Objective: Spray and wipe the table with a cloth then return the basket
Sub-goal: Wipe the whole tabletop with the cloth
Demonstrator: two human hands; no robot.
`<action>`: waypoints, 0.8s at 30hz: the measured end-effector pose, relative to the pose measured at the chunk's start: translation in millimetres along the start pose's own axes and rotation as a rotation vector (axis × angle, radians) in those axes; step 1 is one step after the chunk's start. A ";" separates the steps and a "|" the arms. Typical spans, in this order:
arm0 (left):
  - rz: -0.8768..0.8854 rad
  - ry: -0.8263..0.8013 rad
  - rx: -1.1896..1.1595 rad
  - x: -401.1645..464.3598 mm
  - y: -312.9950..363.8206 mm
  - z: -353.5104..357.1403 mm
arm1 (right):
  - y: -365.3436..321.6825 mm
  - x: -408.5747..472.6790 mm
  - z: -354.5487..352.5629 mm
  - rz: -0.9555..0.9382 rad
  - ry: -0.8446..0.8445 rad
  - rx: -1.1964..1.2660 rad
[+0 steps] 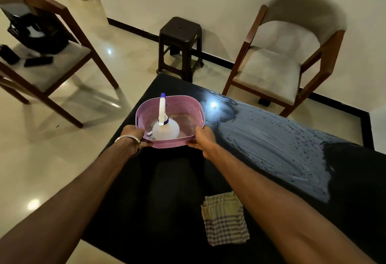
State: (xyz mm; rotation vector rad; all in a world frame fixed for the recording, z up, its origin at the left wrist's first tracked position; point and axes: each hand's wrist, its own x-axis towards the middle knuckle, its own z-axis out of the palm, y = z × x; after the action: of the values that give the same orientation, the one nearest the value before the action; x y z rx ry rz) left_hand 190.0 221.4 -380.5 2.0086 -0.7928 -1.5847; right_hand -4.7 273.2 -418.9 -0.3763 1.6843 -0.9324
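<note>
While you are standing at the dark table (158, 190), your left hand (133, 134) and right hand (203, 137) are gripping the purple basket (188, 107) between them; the spray bottle (165, 129) inside, the checked cloth (225, 220) lying nearer you beside your right forearm.

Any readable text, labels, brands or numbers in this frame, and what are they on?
None can be read.
Spray bottle in the purple basket: no label visible.
Checked cloth on the black table: pattern only, no writing.
Dark items on the left chair: too small and dim to show any text.
</note>
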 end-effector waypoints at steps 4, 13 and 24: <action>-0.018 0.009 -0.012 1.5 -3.0 2.8 | 5.5 3.8 -1.5 0.002 -0.010 -0.005; -0.023 0.020 -0.101 -0.7 -8.0 7.4 | 5.9 3.4 -2.9 -0.038 0.001 -0.150; 0.071 0.085 0.075 -51.4 -88.3 62.3 | 86.4 -77.1 -67.8 -0.337 0.256 -0.636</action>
State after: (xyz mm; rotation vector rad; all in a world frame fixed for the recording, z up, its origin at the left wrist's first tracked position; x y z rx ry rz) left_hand 134.4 320.7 -417.3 2.0620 -0.8921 -1.4404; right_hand -23.2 405.8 -426.7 -1.0245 2.1841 -0.6771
